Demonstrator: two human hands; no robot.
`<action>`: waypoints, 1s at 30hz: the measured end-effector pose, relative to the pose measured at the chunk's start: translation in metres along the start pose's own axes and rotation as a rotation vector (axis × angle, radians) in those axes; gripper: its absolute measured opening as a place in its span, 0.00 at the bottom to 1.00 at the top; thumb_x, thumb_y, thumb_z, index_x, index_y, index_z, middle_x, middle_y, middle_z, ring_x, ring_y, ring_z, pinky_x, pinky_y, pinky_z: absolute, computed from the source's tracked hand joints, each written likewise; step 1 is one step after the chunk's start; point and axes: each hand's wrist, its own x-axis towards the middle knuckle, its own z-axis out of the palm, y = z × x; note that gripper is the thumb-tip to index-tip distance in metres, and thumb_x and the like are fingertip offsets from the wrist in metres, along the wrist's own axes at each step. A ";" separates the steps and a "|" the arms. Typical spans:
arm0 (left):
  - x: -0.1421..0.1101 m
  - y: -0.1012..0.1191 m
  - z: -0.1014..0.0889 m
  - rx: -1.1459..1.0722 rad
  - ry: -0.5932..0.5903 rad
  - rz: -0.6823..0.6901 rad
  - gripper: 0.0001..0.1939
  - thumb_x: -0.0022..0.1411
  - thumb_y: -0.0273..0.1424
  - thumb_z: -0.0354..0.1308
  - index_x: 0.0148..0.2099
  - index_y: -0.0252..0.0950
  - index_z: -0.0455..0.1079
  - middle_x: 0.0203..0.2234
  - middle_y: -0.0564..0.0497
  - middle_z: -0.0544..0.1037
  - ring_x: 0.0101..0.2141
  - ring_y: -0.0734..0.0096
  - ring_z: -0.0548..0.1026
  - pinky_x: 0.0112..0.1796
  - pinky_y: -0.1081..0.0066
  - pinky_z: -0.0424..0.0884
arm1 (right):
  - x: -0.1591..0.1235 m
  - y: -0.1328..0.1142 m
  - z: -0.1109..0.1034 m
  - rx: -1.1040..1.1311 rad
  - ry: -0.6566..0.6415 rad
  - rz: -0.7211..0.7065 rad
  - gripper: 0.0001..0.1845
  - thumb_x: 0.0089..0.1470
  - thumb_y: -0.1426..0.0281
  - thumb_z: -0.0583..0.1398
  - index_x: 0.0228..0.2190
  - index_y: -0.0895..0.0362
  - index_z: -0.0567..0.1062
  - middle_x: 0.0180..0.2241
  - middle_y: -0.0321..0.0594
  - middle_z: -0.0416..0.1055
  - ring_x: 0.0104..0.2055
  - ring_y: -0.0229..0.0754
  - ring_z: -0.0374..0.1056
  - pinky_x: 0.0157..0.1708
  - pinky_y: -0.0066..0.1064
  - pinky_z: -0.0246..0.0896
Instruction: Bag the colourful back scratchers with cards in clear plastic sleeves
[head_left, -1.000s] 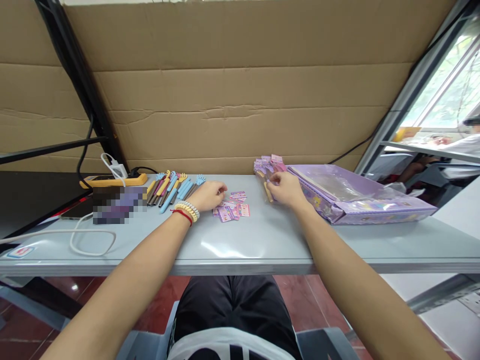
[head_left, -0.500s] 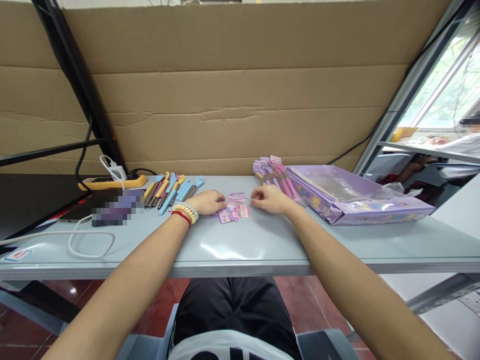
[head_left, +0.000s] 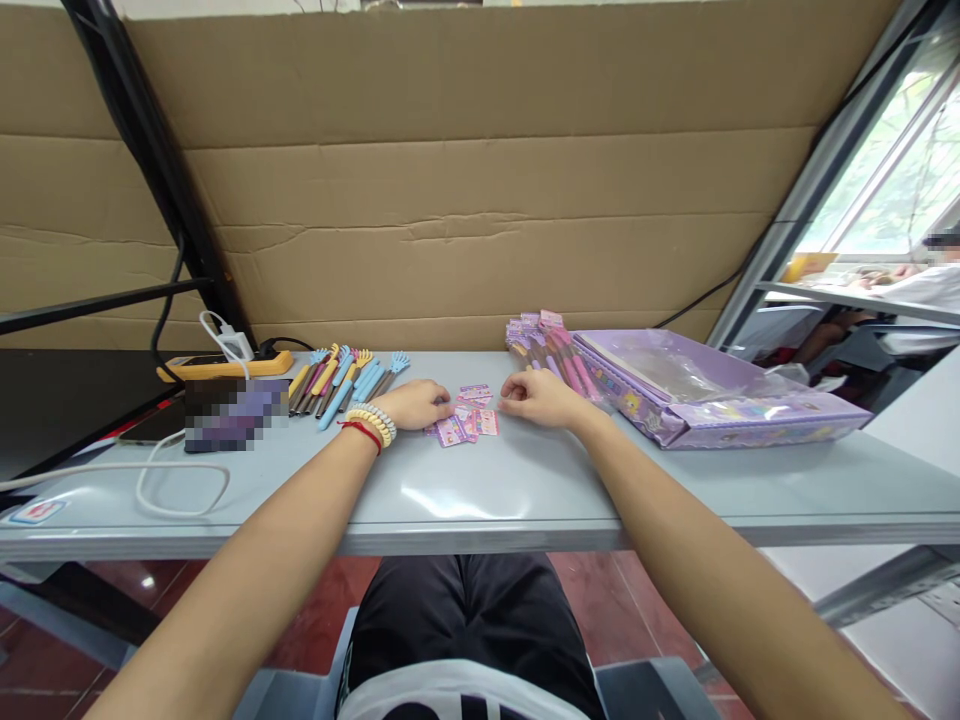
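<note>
Small pink and purple printed cards [head_left: 469, 422] lie in a loose, overlapping pile on the grey tabletop between my hands. My left hand [head_left: 415, 404] rests at the pile's left edge, its fingers curled together; what is under the fingertips is hidden. On the other side, my right hand [head_left: 544, 398] is pinched closed just right of the cards, and I cannot make out anything in it. Behind that hand, pink and purple pens [head_left: 566, 358] with card tags at their tops lie in a fanned bunch. Blue, yellow and dark pens with hand-shaped tops [head_left: 345, 382] lie beyond my left wrist.
A purple box [head_left: 750, 425] with clear plastic in it stands at the right. To the left are a phone [head_left: 232, 418], a white cable [head_left: 180, 512] and a yellow power strip [head_left: 274, 364]. A cardboard wall [head_left: 480, 180] closes off the back.
Almost nothing differs. My right hand has shifted very slightly left; my left hand, the cards and the pens stay where they were.
</note>
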 end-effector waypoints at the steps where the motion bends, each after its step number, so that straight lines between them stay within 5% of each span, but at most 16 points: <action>1: 0.000 0.000 0.000 0.001 -0.001 -0.001 0.28 0.62 0.45 0.44 0.53 0.32 0.71 0.49 0.41 0.75 0.49 0.58 0.72 0.49 0.68 0.64 | 0.000 0.000 0.001 0.008 -0.008 -0.005 0.13 0.49 0.63 0.61 0.33 0.60 0.76 0.28 0.39 0.73 0.31 0.39 0.67 0.31 0.27 0.57; 8: 0.000 0.000 0.000 0.016 -0.013 -0.002 0.28 0.61 0.46 0.44 0.54 0.33 0.70 0.50 0.41 0.75 0.49 0.59 0.72 0.49 0.69 0.64 | 0.003 -0.001 0.013 0.008 -0.086 -0.104 0.29 0.40 0.53 0.67 0.40 0.61 0.76 0.40 0.46 0.72 0.41 0.45 0.67 0.40 0.31 0.60; 30: -0.002 0.002 -0.002 -0.040 -0.010 0.001 0.26 0.61 0.46 0.46 0.51 0.34 0.72 0.48 0.41 0.76 0.47 0.59 0.73 0.47 0.69 0.65 | 0.003 -0.005 0.011 -0.026 -0.165 -0.033 0.26 0.37 0.55 0.69 0.35 0.59 0.76 0.41 0.44 0.71 0.40 0.45 0.67 0.38 0.30 0.61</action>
